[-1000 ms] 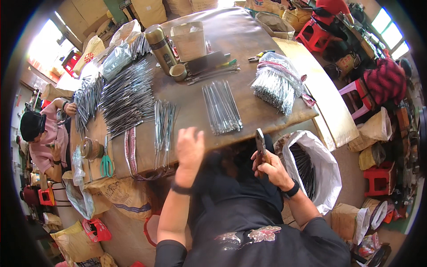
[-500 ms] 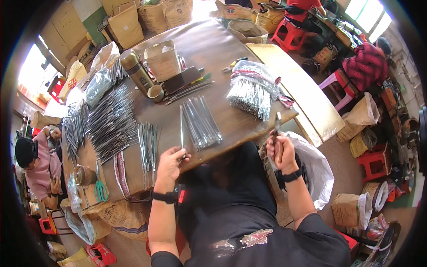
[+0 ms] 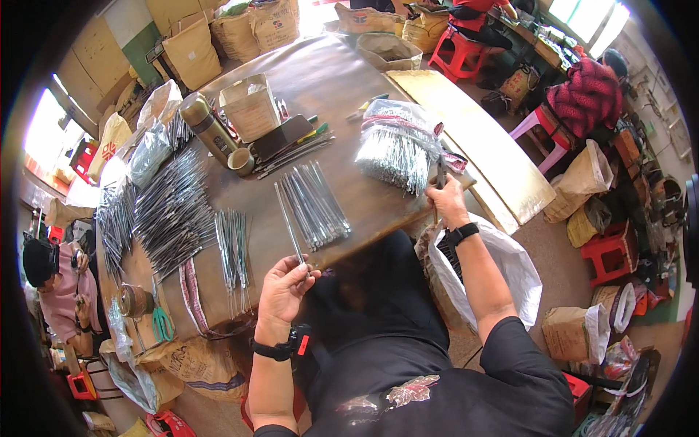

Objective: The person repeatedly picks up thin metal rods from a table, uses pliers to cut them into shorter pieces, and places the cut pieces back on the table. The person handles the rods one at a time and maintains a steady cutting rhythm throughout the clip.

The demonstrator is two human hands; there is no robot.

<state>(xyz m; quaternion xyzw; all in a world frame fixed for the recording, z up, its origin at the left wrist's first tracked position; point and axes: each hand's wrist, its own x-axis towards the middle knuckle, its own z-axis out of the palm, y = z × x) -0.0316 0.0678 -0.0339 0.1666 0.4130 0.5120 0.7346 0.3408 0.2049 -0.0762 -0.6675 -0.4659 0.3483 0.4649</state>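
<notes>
My left hand [image 3: 286, 286] pinches the lower end of a thin metal rod [image 3: 289, 222] between thumb and fingers at the table's near edge. The rod points away from me, just left of a flat row of similar rods [image 3: 314, 207]. My right hand [image 3: 448, 202] is closed around a slim dark hand tool [image 3: 441, 173], held upright by the table's right corner; its exact kind is unclear. Close beyond that hand lies a bundle of whitish metal rods [image 3: 397, 156] partly covered by a clear plastic bag [image 3: 399, 114].
Heaps of dark rods [image 3: 171, 207] and a smaller bunch [image 3: 233, 251] cover the left of the table [image 3: 320, 73]. A flask [image 3: 207, 127], cup [image 3: 241, 161] and carton [image 3: 250, 109] stand behind. A white sack [image 3: 520, 273] is at my right. Teal scissors [image 3: 162, 325] lie left. Other people sit nearby.
My right hand has moved forward with the tool, from the front of the table corner up beside the bagged bundle. My left hand keeps its rod, a little nearer me.
</notes>
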